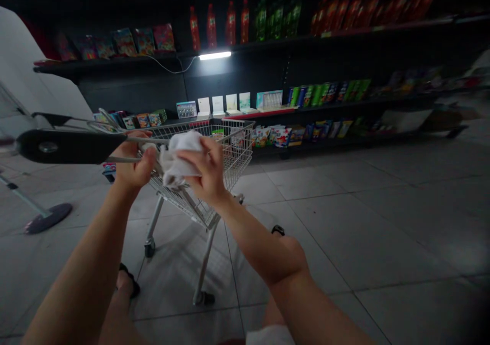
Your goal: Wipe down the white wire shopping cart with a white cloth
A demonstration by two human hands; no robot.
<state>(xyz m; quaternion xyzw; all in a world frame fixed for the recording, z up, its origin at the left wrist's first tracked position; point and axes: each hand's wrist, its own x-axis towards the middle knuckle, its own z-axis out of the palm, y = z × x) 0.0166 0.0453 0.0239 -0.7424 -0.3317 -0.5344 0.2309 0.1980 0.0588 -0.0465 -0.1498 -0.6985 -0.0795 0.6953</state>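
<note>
A wire shopping cart (233, 153) stands tilted in front of me on the tiled floor, its black handle bar (69, 146) reaching out to the left. My left hand (133, 164) is closed round the thin metal frame just right of the handle. My right hand (204, 169) grips a bunched white cloth (179, 156) and presses it against the cart's rear rim. Both forearms stretch up from the bottom of the picture.
Dark shelves (268, 44) run along the back wall with red and green bottles on top and boxed goods below, lit by a strip lamp (215, 55). A stand with a round base (48, 217) sits at the left. My sandalled feet show below the cart.
</note>
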